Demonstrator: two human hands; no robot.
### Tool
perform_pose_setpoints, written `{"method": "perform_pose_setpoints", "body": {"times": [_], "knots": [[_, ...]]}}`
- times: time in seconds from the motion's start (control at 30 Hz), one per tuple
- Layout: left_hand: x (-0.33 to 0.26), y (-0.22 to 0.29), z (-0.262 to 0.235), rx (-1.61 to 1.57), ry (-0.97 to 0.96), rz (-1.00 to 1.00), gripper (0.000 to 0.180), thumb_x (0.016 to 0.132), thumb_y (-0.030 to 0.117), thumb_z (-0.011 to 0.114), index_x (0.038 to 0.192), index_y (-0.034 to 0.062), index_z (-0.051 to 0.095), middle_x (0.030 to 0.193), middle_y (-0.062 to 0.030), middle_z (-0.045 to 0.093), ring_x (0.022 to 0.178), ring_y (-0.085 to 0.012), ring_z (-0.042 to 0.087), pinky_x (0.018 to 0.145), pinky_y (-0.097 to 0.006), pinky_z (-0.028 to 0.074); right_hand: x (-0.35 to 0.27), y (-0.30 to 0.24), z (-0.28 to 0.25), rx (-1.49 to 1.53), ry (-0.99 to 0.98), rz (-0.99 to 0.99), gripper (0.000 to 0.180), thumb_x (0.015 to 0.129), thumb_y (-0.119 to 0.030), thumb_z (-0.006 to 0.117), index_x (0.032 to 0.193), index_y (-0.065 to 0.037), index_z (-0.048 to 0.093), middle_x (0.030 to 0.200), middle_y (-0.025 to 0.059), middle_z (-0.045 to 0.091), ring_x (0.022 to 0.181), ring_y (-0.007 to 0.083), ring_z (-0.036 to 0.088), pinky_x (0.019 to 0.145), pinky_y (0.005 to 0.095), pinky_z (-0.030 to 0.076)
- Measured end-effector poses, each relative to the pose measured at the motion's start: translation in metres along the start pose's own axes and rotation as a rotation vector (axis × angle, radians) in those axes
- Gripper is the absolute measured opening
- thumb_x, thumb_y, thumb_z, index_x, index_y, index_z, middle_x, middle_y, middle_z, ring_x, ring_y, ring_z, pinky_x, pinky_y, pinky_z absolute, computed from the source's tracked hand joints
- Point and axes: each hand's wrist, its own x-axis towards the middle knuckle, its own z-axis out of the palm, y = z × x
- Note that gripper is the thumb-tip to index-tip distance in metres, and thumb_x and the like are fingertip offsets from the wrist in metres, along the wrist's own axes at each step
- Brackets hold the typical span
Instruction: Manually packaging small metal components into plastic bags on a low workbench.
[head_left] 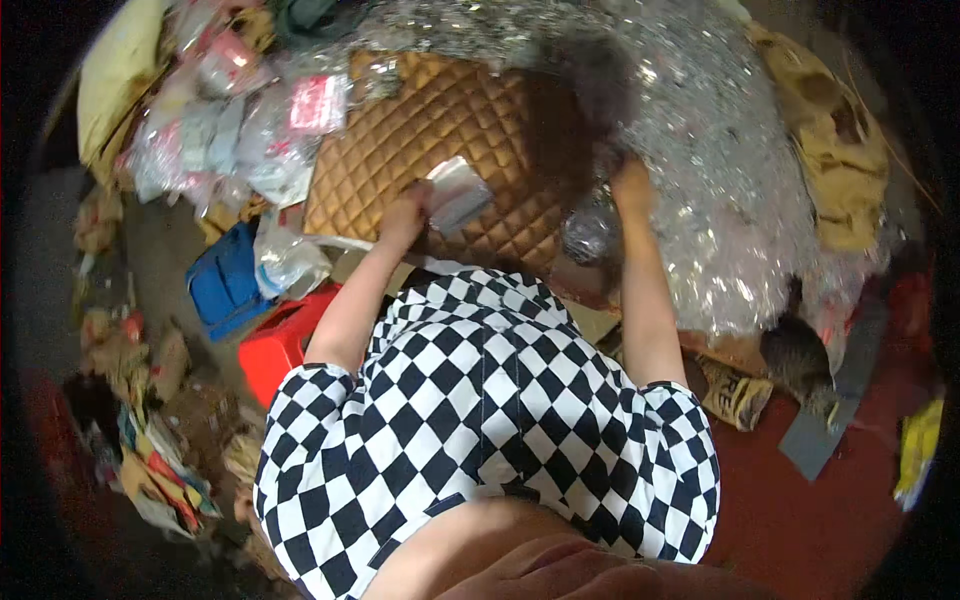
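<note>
My left hand (403, 215) is closed on the edge of a flat silvery-white packet (460, 197), held over a brown quilted mat (400, 130). Farther right, my right hand (630, 188) is at the border between the mat and a big heap of clear crinkly plastic wrappers (710, 190). Motion blurs its fingers, so what they hold, if anything, does not show. Just left of that wrist sits a small clear plastic bundle (589, 235). A dark blurred shape (575, 115) covers the mat's right part; I cannot make out what it is.
Plastic-wrapped packs (215, 135) lie at the far left. A blue plastic container (226, 282) and a red stool (285, 340) stand left of me. Brown cloth or sacking (835, 150) edges the heap at right, with a striped furry shape like a cat (795, 355) nearer me.
</note>
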Motion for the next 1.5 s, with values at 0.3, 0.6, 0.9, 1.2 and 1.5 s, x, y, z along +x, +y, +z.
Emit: {"method": "perform_pose_setpoints", "body": {"times": [0.3, 0.6, 0.9, 1.2, 1.5], "knots": [[-0.056, -0.023, -0.06, -0.153, 0.153, -0.155, 0.017, 0.081, 0.018, 0.07, 0.09, 0.0085, 0.06, 0.082, -0.016, 0.064, 0.077, -0.0379, 0.064, 0.067, -0.046, 0.051, -0.03, -0.07, -0.012, 1.598, -0.357, 0.299, 0.034, 0.093, -0.017, 0.062, 0.127, -0.012, 0.055, 0.12, 0.0068, 0.063, 0.102, 0.0212, 0.062, 0.081, 0.0351, 0.051], [-0.068, -0.051, -0.073, -0.52, 0.07, -0.366, 0.021, 0.091, 0.023, 0.067, 0.095, 0.0034, 0.067, 0.077, -0.0094, 0.065, 0.071, -0.0189, 0.061, 0.067, -0.035, 0.047, 0.004, -0.298, 0.021, 0.922, -0.566, -0.514, 0.058, 0.086, -0.031, 0.072, 0.134, -0.006, 0.051, 0.129, 0.0116, 0.059, 0.112, 0.022, 0.058, 0.097, 0.0341, 0.046], [-0.049, 0.021, -0.088, -0.548, 0.2, -0.101, 0.022, 0.09, 0.006, 0.062, 0.11, 0.0055, 0.07, 0.086, -0.0098, 0.064, 0.084, -0.0219, 0.062, 0.08, -0.03, 0.047, 0.06, -0.351, 0.111, 0.604, -0.281, -0.195, 0.069, 0.073, -0.037, 0.078, 0.127, -0.001, 0.057, 0.122, 0.02, 0.063, 0.113, 0.0329, 0.06, 0.097, 0.0381, 0.045], [-0.034, 0.078, -0.118, -0.768, 0.439, -0.268, 0.01, 0.082, 0.009, 0.072, 0.087, 0.001, 0.07, 0.082, -0.0095, 0.067, 0.07, -0.0197, 0.064, 0.063, -0.03, 0.048, 0.069, -0.245, 0.03, 1.356, -0.836, 0.23, 0.073, 0.071, -0.028, 0.081, 0.132, -0.005, 0.049, 0.126, 0.0099, 0.058, 0.116, 0.0273, 0.056, 0.097, 0.0385, 0.046], [-0.034, 0.098, -0.135, -0.256, 0.376, 0.008, 0.023, 0.074, 0.016, 0.084, 0.078, 0.0032, 0.065, 0.078, -0.0094, 0.061, 0.071, -0.0218, 0.061, 0.064, -0.028, 0.05, 0.078, -0.262, 0.047, 0.615, -0.456, -0.424, 0.063, 0.071, -0.017, 0.079, 0.129, -0.005, 0.056, 0.124, 0.0074, 0.062, 0.113, 0.0266, 0.06, 0.096, 0.0381, 0.047]]}}
